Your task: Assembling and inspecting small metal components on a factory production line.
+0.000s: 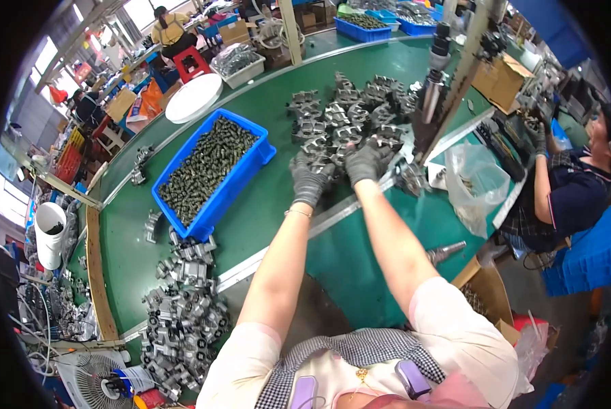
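My left hand (310, 178), in a dark grey glove, is closed at the near edge of a cluster of grey metal castings (348, 114) on the green table. Beside it my right hand (369, 162), gloved alike, curls its fingers over castings at the same edge. Both thumbs point inward, with a casting between the hands; the fingertips are partly hidden among the parts. Left of the hands stands a blue bin (264, 151) full of small dark threaded metal fittings (207, 170).
More castings (186, 307) lie heaped at the near left. A metal post with a tool (431, 102) rises right of the cluster. A clear plastic bag (476, 184) and an air gun-like tool (446, 251) lie to the right. A co-worker (571, 184) sits at the right.
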